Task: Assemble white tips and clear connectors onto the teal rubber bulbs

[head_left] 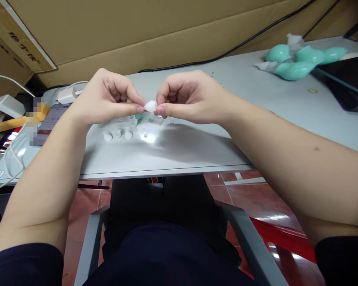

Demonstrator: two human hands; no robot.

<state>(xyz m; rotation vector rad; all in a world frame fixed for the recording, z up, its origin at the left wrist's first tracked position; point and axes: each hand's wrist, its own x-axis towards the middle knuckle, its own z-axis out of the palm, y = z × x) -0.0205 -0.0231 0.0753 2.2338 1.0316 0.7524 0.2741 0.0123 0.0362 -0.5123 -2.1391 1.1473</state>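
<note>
While the white cone-shaped piece (150, 106) is held over the desk (179, 153), your left hand (106, 95) clamps its grip on the tip, your right hand (193, 95) on the wider end. Small white parts (128, 135) lie nearby, teal pieces (308, 55) farther right.

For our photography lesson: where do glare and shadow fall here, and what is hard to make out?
Head view: glare whitens the table below the small white piece; head view: soft shadow below the right hand; head view: blocky pixels at the left edge of the phone, and little parts look indistinct.
</note>
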